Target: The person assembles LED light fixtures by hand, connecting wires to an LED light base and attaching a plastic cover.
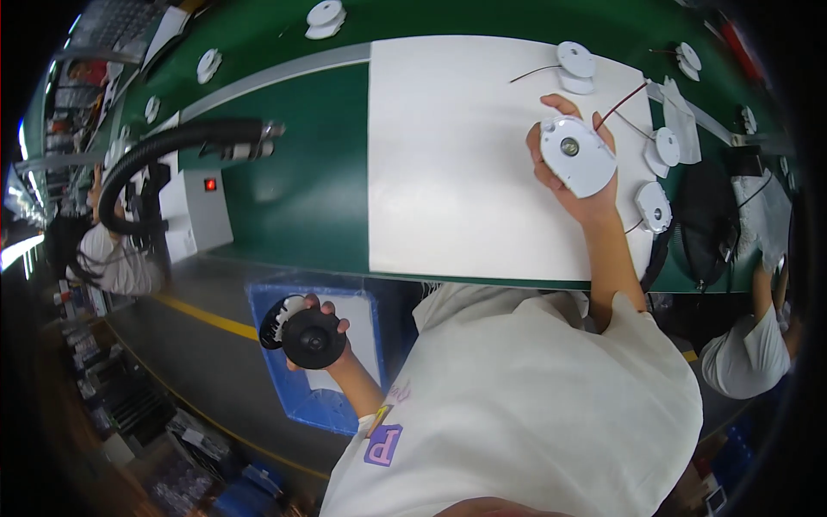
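Observation:
My right hand point(593, 205) is raised over the white work sheet point(457, 164), its fingers wrapped round the edges of a white plastic housing point(586, 165). That housing has a small round metal-looking centre, and a dark red wire sticks up beside it. Down at the left, my left hand point(340, 355) grips a black round disc-shaped part point(312, 339) above a blue bin point(327, 415). Next to the disc, a second black rounded part point(273, 326) with a whitish toothed edge shows; whether the two are joined I cannot tell.
More white housings point(575, 62) stand at the sheet's right side, some trailing wires. Others point(326, 19) sit on the green surface beyond. A black flexible hose point(172, 136) arches beside a white box point(196, 215) with a red switch. A black bag point(705, 226) lies at right. Other people work nearby.

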`<action>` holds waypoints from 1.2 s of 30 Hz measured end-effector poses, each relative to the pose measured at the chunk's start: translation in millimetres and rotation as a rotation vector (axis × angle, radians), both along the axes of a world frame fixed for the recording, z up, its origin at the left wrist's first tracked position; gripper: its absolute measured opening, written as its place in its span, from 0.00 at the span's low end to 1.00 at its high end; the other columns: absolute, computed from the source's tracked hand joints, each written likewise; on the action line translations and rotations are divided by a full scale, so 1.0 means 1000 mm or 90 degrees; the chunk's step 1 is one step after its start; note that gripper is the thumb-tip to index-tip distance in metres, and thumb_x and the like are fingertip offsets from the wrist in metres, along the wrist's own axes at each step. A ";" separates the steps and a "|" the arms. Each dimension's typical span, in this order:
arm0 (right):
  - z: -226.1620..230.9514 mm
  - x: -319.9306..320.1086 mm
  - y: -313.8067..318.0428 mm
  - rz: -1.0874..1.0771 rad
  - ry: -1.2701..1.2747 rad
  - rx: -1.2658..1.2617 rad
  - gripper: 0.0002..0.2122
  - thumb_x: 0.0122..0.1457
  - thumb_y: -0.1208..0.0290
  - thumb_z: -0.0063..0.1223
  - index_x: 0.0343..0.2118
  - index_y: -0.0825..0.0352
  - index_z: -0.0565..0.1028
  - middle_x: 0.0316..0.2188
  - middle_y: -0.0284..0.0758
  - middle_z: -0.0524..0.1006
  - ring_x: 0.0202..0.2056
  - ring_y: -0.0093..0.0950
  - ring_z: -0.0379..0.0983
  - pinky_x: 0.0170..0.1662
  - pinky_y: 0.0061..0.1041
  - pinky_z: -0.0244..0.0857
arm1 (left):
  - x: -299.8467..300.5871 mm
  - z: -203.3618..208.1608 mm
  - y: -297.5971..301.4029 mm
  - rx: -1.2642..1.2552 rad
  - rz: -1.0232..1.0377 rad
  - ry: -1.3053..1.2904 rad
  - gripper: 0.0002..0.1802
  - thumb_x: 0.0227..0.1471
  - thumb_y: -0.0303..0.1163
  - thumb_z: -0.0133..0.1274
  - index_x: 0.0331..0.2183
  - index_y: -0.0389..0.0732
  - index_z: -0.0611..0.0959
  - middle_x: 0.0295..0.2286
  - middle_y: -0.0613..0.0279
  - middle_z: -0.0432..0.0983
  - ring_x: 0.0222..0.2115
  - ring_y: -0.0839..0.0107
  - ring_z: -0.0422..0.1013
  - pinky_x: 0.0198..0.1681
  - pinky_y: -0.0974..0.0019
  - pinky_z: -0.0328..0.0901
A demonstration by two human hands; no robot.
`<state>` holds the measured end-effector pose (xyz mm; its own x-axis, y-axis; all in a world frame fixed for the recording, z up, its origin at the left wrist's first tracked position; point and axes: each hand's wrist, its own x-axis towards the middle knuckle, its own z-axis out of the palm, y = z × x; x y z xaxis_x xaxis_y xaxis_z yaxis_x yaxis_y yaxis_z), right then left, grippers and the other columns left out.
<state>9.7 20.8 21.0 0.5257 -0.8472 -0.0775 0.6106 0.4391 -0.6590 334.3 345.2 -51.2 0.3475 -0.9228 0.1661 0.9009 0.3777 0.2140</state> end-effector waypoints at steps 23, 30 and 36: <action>-0.010 -0.028 0.008 -0.238 1.046 -0.595 0.29 0.53 0.56 0.58 0.58 0.59 0.68 0.36 0.46 0.70 0.33 0.41 0.70 0.36 0.37 0.66 | -0.149 0.076 -0.212 0.235 -0.013 -1.371 0.36 0.34 0.28 0.67 0.50 0.43 0.73 0.56 0.41 0.57 0.55 0.42 0.61 0.57 0.50 0.61; -0.008 -0.031 0.010 -0.209 1.007 -0.582 0.29 0.55 0.53 0.56 0.59 0.61 0.66 0.39 0.48 0.71 0.35 0.44 0.71 0.38 0.38 0.67 | -0.167 0.100 -0.218 0.142 -0.075 -1.609 0.42 0.35 0.38 0.68 0.54 0.46 0.71 0.56 0.38 0.57 0.58 0.39 0.55 0.60 0.39 0.51; -0.004 -0.031 0.015 -0.216 1.004 -0.579 0.28 0.59 0.55 0.53 0.59 0.63 0.63 0.36 0.50 0.71 0.34 0.43 0.72 0.36 0.38 0.69 | -0.176 0.083 -0.223 0.100 -0.027 -1.646 0.42 0.39 0.46 0.66 0.56 0.45 0.70 0.54 0.39 0.58 0.56 0.41 0.56 0.62 0.34 0.46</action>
<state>-21.0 35.7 16.5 0.2472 -0.9442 0.2175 -0.7531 -0.3285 -0.5701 158.7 122.1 31.8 -0.2850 -0.9583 -0.0183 -0.9128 0.2656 0.3102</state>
